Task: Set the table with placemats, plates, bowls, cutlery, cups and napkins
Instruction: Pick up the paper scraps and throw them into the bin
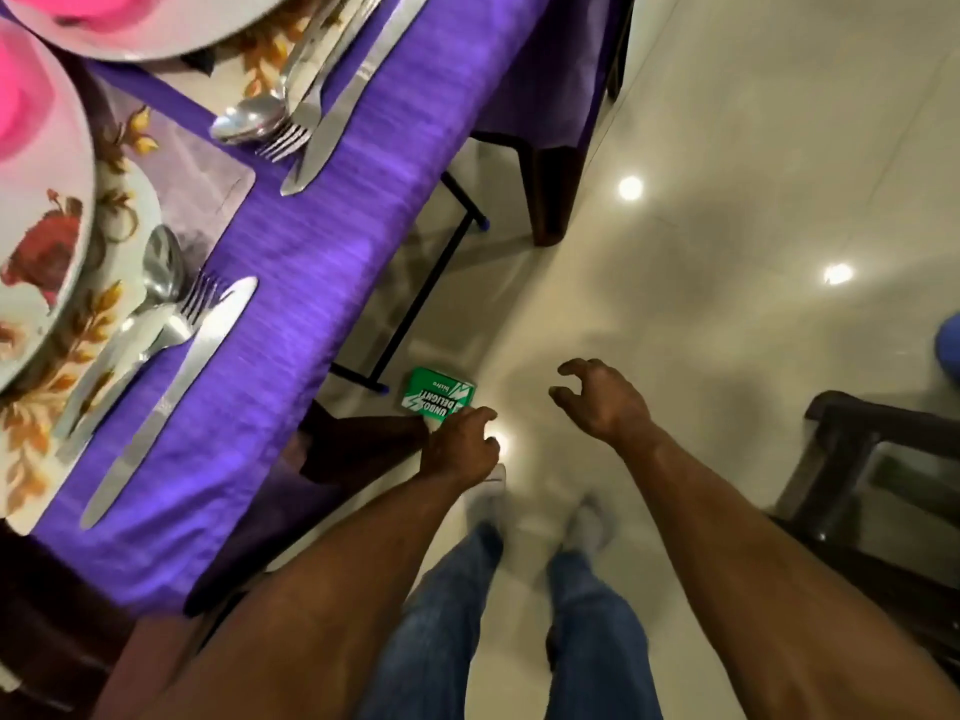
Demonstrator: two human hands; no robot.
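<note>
A table under a purple cloth [322, 241] fills the left side. On it stand two flowered plates, the near one [47, 241] and the far one [156, 39], each carrying something pink [21, 111] that the frame edge cuts off. A floral placemat [171, 163] lies under the near plate. Beside that plate lie a spoon [161, 272], fork [192, 304] and knife [171, 397]. A second set, with its own knife [353, 90], lies further back. My left hand [462, 444] hangs beside the table edge, fingers loosely curled, overlapping a green box [436, 394] on the floor. My right hand [602, 397] hovers over the floor, holding nothing.
A dark chair seat [358, 439] pokes out from under the cloth next to my left hand. Another dark chair [857, 459] stands at the right, and a wooden leg [550, 189] at the far table corner. Glossy floor tiles [727, 148] stretch to the right. My legs are below.
</note>
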